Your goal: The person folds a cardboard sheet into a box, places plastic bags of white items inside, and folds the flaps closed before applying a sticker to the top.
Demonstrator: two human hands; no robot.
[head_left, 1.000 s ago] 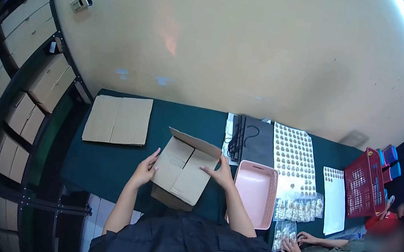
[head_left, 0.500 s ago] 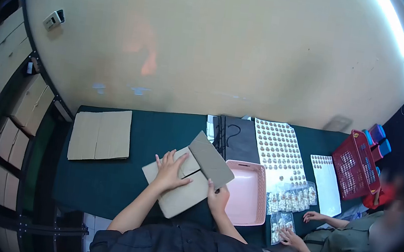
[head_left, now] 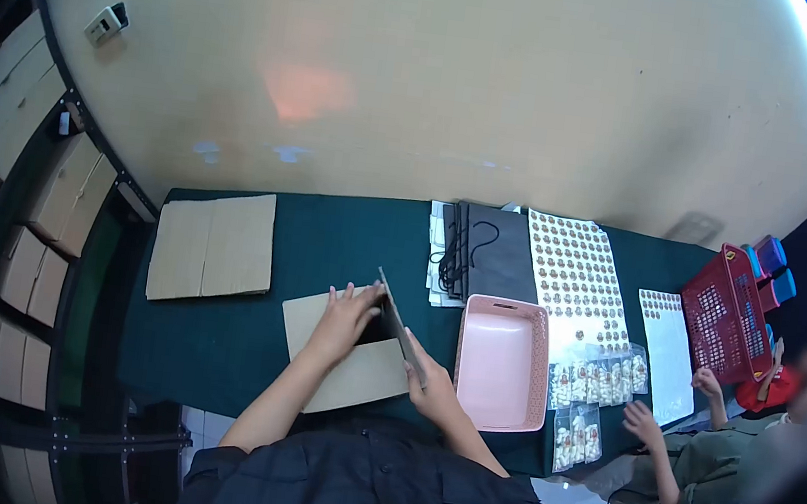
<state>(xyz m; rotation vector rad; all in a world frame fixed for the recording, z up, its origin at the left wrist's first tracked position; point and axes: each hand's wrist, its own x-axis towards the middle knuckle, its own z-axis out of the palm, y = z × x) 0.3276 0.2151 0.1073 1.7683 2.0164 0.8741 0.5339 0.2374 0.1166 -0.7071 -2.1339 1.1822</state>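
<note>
Inspector: State the position of the cardboard box (head_left: 348,378).

Operator: The cardboard box lay flattened on the green table (head_left: 325,232), at the near edge, directly in front of the person. One flap (head_left: 401,327) stood up on edge, so the camera saw it as a thin dark strip running diagonally from the far side toward the person.

Inspector: State the condition of the left hand (head_left: 345,320).

Operator: The left hand was open, fingers extended and slightly spread. It lay palm down on the top panel of the box, fingertips just beside the raised flap. It gripped nothing.

Inspector: And the right hand (head_left: 429,388)?

Operator: The right hand was closed around the near end of the flap, fingers wrapped over its edge. How firm the hold was could not be told.

Inspector: List the adjacent items.

Operator: A pink basket (head_left: 507,307) stood just right of the box. Beyond it lay black bags (head_left: 493,258) and a sticker sheet (head_left: 573,268). Small packets (head_left: 599,382) lay right of the basket. A flat cardboard sheet (head_left: 213,247) lay at the left end of the table, well apart from the box. A red basket (head_left: 729,327) stood at the far right. A co-worker's hand (head_left: 642,422) rested near the packets.
</note>
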